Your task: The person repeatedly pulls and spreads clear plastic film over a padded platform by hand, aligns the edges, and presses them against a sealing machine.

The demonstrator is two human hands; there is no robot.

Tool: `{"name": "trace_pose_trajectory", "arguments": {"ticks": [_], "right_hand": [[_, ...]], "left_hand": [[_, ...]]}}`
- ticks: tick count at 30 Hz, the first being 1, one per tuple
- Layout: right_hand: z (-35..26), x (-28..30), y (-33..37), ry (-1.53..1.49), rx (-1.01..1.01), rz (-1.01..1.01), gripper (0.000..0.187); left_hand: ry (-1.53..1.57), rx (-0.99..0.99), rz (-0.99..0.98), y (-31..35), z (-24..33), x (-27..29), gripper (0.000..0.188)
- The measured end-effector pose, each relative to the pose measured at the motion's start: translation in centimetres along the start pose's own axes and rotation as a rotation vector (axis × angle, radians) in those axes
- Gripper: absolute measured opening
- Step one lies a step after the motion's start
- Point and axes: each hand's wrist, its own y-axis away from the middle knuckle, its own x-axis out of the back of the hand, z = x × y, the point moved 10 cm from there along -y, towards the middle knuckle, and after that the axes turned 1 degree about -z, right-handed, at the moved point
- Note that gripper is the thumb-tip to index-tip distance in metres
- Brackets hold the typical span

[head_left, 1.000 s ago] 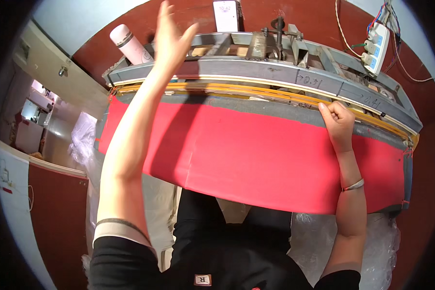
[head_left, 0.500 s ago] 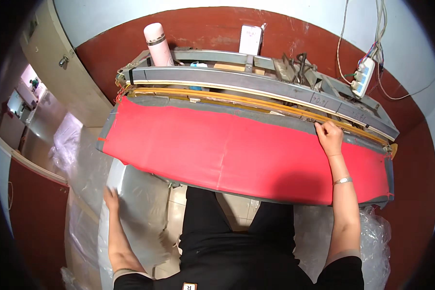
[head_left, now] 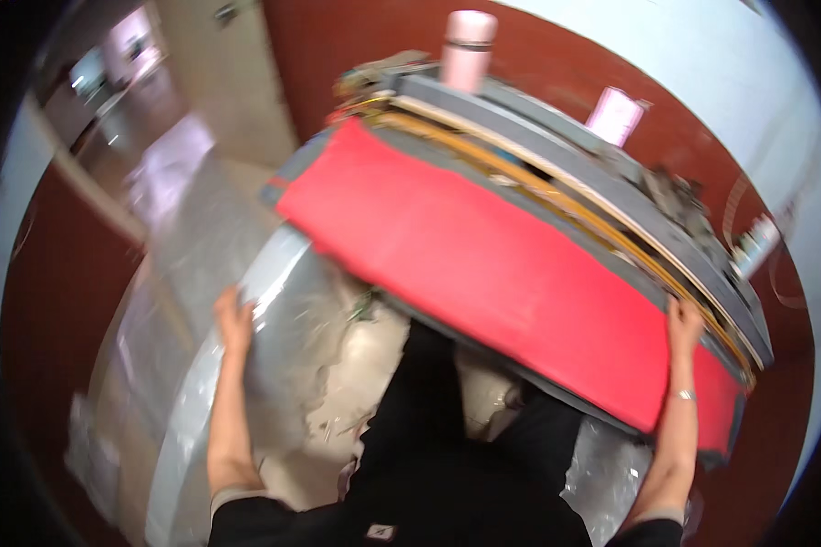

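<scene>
A long red sheet (head_left: 511,273) lies over a grey machine bed (head_left: 611,191) with a yellow strip along its far side. My right hand (head_left: 683,321) rests on the red sheet's right end, fingers bent over its upper edge. My left hand (head_left: 234,314) is down at the left, laid on a big roll of clear plastic film (head_left: 201,383) that stands beside my legs. The picture is blurred by head motion.
A pink bottle (head_left: 468,46) and a pink-white card (head_left: 616,114) stand on the machine's far side. A white power strip (head_left: 755,246) hangs at the right wall. Crumpled plastic wrap (head_left: 602,474) lies on the floor near my right leg. A doorway (head_left: 146,73) opens at upper left.
My left hand dropped from above the machine to the plastic roll at the lower left. My head turned left, so the machine now sits at the upper right. My right hand stayed on the red sheet.
</scene>
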Motion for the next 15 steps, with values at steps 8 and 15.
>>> {"name": "trace_pose_trajectory", "arguments": {"ticks": [8, 15], "right_hand": [[-0.4, -0.1, 0.7, -0.179, -0.084, -0.009, 0.037], [-17.9, 3.3, 1.0, -0.681, 0.055, -0.061, 0.024]], "left_hand": [[0.054, 0.11, -0.128, 1.3, 0.3, 1.7, 0.008], [0.503, -0.047, -0.222, 2.5, 14.7, 9.0, 0.008]]}}
